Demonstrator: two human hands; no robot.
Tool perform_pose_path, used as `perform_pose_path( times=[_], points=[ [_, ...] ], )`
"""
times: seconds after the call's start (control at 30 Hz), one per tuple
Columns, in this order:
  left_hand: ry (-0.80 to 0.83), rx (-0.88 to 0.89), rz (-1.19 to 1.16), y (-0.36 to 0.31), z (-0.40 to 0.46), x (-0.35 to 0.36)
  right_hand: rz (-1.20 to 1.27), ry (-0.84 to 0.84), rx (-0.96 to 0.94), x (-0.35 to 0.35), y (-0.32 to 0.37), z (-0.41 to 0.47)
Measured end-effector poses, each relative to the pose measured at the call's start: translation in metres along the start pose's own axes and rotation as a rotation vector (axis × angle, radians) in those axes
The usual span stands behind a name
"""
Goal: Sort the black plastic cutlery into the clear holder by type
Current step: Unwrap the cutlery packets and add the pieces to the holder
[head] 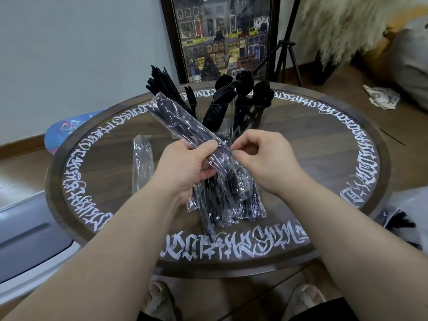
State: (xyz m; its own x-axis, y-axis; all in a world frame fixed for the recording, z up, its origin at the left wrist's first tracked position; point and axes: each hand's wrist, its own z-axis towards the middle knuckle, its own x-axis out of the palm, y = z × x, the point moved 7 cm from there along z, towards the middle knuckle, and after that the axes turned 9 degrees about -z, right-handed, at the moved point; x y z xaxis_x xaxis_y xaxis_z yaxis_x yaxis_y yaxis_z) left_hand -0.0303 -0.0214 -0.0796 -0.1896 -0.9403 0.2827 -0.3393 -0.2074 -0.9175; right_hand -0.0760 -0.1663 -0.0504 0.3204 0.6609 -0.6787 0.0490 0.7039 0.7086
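Observation:
My left hand (185, 165) grips a clear plastic packet of black cutlery (178, 119), held slanting up to the left above the table. My right hand (261, 156) pinches the packet's near end with thumb and fingertips. Under my hands lies a pile of several more wrapped cutlery packets (229, 200). Behind them stands the clear holder (231, 126), with black knives (162, 86) sticking up at its left and forks and spoons (245, 89) at its middle and right.
An empty-looking clear wrapper (142, 163) lies left of the pile. The round wooden table (324, 140) has white lettering round its rim. A framed picture (220, 35) and a tripod (284, 47) stand behind. A bag with more cutlery (398, 221) sits at the right.

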Motion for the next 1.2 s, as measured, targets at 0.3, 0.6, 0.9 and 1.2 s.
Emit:
perform_pose_path(
  times=[0.3,0.6,0.9,1.2],
  points=[
    [-0.122,0.056,-0.064,-0.006,0.004,-0.013,-0.008,0.067,-0.102,0.001,0.008,-0.003],
    [-0.137,0.129,-0.042,-0.01,-0.001,-0.01,-0.231,-0.07,-0.255,-0.002,0.028,-0.007],
    [-0.144,0.137,-0.041,-0.009,0.002,-0.01,-0.233,-0.09,-0.29,0.003,0.024,-0.005],
    [-0.199,0.183,-0.047,-0.018,0.008,-0.025,-0.193,-0.014,-0.22,0.0,0.013,-0.004]
  ],
)
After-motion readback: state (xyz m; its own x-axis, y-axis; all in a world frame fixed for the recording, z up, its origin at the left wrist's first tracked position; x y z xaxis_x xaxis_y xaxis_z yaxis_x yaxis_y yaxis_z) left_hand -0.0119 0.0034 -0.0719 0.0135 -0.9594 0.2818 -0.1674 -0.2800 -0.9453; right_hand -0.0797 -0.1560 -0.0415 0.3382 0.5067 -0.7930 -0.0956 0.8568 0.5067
